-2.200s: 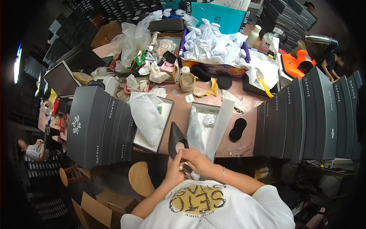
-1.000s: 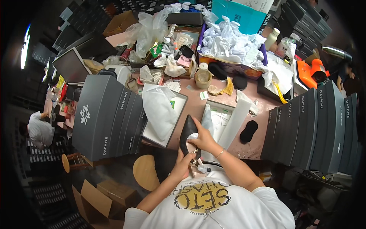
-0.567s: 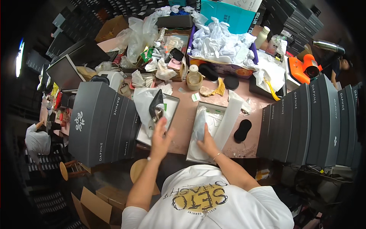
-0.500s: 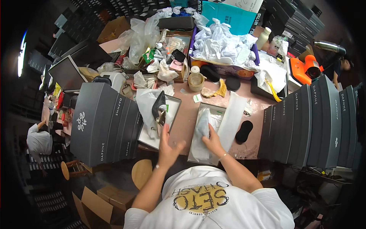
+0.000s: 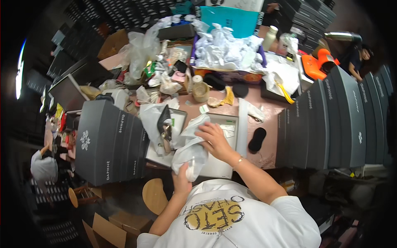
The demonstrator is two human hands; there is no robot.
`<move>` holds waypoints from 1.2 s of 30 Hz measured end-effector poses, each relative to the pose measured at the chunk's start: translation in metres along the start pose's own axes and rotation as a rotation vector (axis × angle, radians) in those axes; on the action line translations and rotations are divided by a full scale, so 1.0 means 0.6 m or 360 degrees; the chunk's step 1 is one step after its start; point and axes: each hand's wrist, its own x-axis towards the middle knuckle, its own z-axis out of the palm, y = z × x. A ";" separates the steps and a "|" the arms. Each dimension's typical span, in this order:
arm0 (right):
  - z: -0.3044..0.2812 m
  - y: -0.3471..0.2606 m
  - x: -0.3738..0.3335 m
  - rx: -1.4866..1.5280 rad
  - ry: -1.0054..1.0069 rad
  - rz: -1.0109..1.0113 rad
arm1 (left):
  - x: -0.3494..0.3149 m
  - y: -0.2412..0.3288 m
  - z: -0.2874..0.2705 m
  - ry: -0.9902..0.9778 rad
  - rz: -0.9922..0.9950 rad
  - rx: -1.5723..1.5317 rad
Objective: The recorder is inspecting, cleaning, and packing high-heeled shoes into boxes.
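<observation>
A bundle of white tissue paper (image 5: pixel 193 144) is held up between two shoe boxes; whatever it wraps is hidden. My left hand (image 5: pixel 182 181) is closed around the bundle's near end. Across its far right side lie the fingers of my right hand (image 5: pixel 217 142), gripping the paper. Beneath my right hand is an open shoe box (image 5: pixel 221 165), with small white cards or slips at its far end. To the left, a dark pointed shoe (image 5: pixel 163 120) rests on tissue in another open shoe box (image 5: pixel 156 159).
Dark shoe boxes stand in rows on the left (image 5: pixel 107 140) and right (image 5: pixel 318 124). Behind are a bin of crumpled paper (image 5: pixel 229 47), a jar (image 5: pixel 201 91) and an orange device (image 5: pixel 316 66). A black insole-shaped pad (image 5: pixel 257 140) lies on the pink table. Other people are at far left and far right.
The tissue bundle has come up out of the right-hand box and moved left. My left hand, empty before, has moved down and now grips its near end.
</observation>
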 end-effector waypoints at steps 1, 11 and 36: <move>0.008 -0.005 -0.013 0.0102 0.0036 0.0032 | -0.003 0.000 -0.001 0.0038 -0.0090 -0.0001; -0.027 0.191 -0.179 -0.0368 -0.0078 0.1333 | 0.050 0.033 -0.080 -0.0224 -0.0296 -0.0617; -0.090 0.183 -0.138 0.0491 0.0216 0.1370 | 0.042 0.009 -0.124 -0.0092 -0.0339 -0.0685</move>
